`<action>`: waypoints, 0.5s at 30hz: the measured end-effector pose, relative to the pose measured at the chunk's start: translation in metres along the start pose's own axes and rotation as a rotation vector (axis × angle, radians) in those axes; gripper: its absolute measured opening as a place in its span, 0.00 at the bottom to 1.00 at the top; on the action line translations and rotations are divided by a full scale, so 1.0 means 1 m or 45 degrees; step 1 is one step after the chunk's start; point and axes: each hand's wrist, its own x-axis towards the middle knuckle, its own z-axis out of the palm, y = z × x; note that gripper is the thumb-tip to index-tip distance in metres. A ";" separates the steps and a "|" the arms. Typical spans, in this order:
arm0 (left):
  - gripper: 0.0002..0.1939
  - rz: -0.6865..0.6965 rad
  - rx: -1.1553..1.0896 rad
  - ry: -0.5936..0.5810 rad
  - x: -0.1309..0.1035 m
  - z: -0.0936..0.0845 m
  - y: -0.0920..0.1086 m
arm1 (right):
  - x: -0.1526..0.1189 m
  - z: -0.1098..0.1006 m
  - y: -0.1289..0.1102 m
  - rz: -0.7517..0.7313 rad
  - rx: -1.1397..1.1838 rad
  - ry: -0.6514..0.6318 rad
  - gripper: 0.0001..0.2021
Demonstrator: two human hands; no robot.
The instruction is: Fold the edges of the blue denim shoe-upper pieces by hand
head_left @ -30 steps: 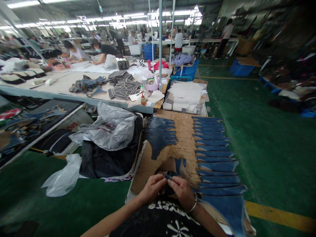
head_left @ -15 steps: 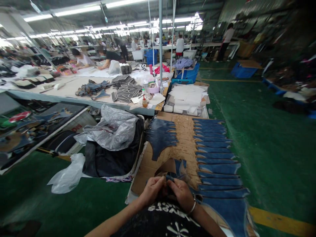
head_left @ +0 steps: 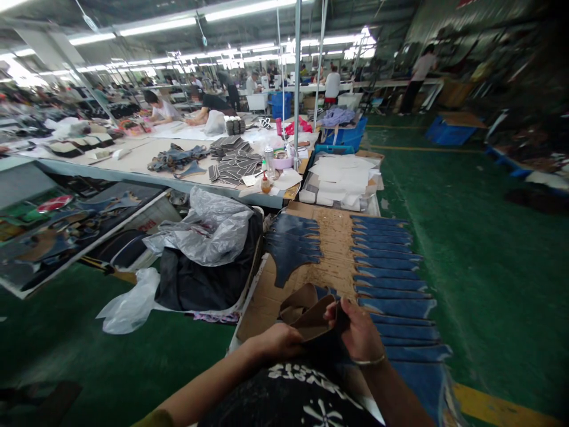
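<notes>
Close to my body, a curved blue-and-brown piece (head_left: pixel 317 326) is stretched between both hands. My left hand (head_left: pixel 281 342) is closed on its left end. The fingers of my right hand (head_left: pixel 359 332), with a bracelet at the wrist, pinch its upper right part. Beyond them lies cardboard (head_left: pixel 333 237) with brown crumbs on it. A row of overlapping blue pieces (head_left: pixel 391 284) runs down its right side, and a smaller stack of blue pieces (head_left: pixel 291 249) lies at its upper left.
To the left stands a bin with black cloth (head_left: pixel 191 284) and clear plastic (head_left: pixel 217 228). A long worktable (head_left: pixel 133 157) with grey pieces, a glue bottle and tape lies ahead. White sheets (head_left: pixel 342 175) fill a box behind the cardboard. People work farther off.
My hands have moved apart, the right one up and to the right, opening out the piece between them. The camera view has turned slightly left.
</notes>
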 end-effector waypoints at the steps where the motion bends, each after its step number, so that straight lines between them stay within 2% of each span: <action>1: 0.11 -0.004 0.034 -0.009 0.001 -0.002 -0.004 | 0.004 -0.005 -0.006 -0.015 0.015 0.022 0.18; 3: 0.12 0.001 0.154 -0.150 0.000 -0.008 -0.006 | 0.013 -0.016 -0.018 -0.019 -0.022 0.033 0.21; 6: 0.15 -0.011 0.179 -0.210 0.000 -0.019 0.004 | 0.021 -0.039 -0.027 0.027 -0.405 0.060 0.27; 8: 0.15 0.007 -0.001 -0.110 0.003 -0.023 0.020 | 0.021 -0.052 -0.027 0.017 -0.683 0.133 0.25; 10: 0.15 0.044 -0.340 0.079 0.008 -0.023 0.037 | 0.016 -0.060 -0.026 -0.090 -0.870 0.208 0.21; 11: 0.14 0.061 -0.527 0.165 0.011 -0.021 0.046 | 0.012 -0.060 -0.025 -0.149 -0.914 0.192 0.20; 13: 0.13 0.070 -0.803 0.262 0.017 -0.015 0.060 | 0.002 -0.054 -0.022 -0.216 -0.980 0.024 0.19; 15: 0.12 0.047 -0.926 0.263 0.021 -0.006 0.069 | -0.007 -0.039 -0.018 -0.243 -0.999 -0.245 0.17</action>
